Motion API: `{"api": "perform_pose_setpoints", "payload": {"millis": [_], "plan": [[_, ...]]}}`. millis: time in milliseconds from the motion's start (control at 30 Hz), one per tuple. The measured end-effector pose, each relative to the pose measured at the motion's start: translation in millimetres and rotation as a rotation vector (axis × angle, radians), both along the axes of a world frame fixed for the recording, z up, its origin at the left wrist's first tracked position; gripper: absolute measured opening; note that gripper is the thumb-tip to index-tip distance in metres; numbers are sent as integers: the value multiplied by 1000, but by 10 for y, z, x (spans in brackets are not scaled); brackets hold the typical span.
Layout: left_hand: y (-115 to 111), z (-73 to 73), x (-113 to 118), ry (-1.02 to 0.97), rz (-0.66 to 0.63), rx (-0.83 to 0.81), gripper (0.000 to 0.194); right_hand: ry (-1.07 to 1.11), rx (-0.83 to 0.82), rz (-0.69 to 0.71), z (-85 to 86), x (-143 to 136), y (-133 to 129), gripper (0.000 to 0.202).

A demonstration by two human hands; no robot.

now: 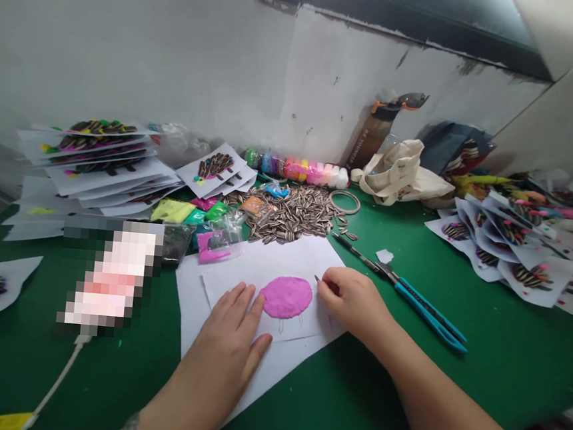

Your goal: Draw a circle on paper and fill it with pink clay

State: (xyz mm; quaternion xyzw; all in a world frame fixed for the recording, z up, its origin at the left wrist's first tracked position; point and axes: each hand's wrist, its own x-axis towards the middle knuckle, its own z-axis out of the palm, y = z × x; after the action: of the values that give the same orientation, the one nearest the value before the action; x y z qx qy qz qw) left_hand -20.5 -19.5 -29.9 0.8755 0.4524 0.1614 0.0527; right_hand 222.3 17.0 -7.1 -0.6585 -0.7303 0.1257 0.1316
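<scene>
On a white sheet of paper lies a flat pink-purple oval of modelling clay, with small legs drawn in thin lines below it. My left hand rests open and flat on the paper, its fingertips at the clay's left edge. Just right of the oval, my right hand is closed in a pinch on what looks like a sunflower seed; only its dark tip shows. A larger white sheet lies underneath. Behind the paper is a heap of striped sunflower seeds.
Blue-handled scissors and a black pen lie to the right. Clay packets sit at the heap's left. Stacks of seed pictures flank both sides. A pixelated device with a cable lies left. A bottle stands by the wall.
</scene>
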Motion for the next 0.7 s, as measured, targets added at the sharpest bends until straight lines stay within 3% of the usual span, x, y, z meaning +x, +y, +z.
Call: {"api": "perform_pose_setpoints", "payload": {"millis": [300,700], "plan": [[1,0,5,23,-13,26,46,-178,63,393,22,-197,333,22],[-28,-20,-8,41,-3,16,47,-136,33,501,51,-321,501,22]]}}
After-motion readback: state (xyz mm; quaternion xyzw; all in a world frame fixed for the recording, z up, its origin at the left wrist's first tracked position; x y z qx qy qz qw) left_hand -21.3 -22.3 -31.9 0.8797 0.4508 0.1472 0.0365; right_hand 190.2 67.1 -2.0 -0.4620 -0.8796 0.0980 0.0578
